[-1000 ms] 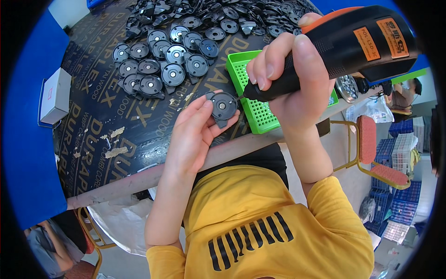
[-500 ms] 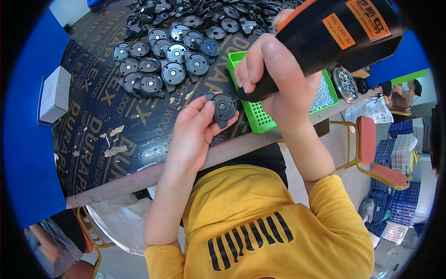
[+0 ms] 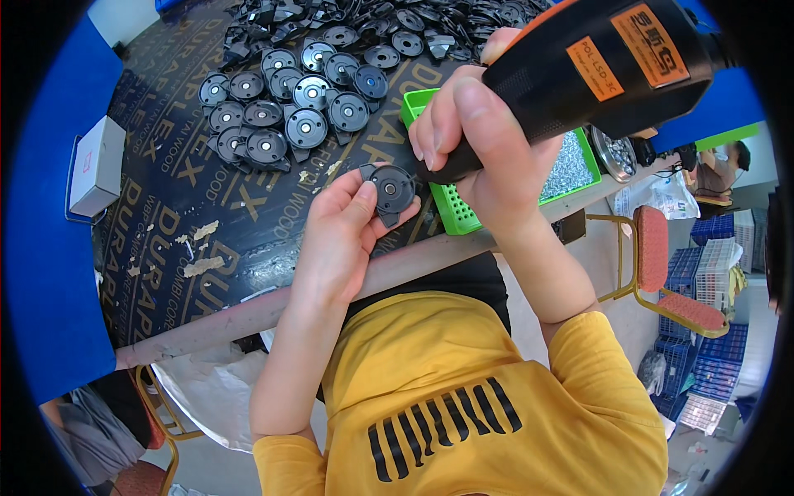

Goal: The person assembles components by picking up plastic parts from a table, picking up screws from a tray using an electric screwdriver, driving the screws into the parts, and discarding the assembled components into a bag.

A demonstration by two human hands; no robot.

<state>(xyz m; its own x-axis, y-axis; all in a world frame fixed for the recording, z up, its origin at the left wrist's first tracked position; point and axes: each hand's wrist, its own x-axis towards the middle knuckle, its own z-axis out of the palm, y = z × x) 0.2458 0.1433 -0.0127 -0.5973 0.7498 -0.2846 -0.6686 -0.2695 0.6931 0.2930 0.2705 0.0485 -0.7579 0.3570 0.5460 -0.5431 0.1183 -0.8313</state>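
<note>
My left hand point(image 3: 337, 227) is closed on a round black plastic part point(image 3: 394, 190) with side tabs and a small metal piece at its centre. The thumb presses on its edge, and the flat round face is turned up. In my right hand point(image 3: 509, 157) is a black and orange electric screwdriver point(image 3: 571, 91), with the fingers wrapped round its body. Its dark nose lies just right of the part, apart from it; the bit does not show clearly. Beneath the right hand, a green tray point(image 3: 457, 217) holds many small silvery screws point(image 3: 571, 169), partly covered by that hand.
Similar round black parts point(image 3: 306, 128) lie grouped on the dark printed tabletop point(image 3: 182, 240), with a larger heap of black pieces point(image 3: 281, 25) behind. A white box point(image 3: 99, 169) stands at the left. A round metal dish point(image 3: 612, 153) sits beyond the tray; a red chair point(image 3: 652, 248) stands to the right.
Both hands have shifted slightly left, carrying the round part and the screwdriver with them. The screwdriver's rear end has come down a little. Both grips stay the same.
</note>
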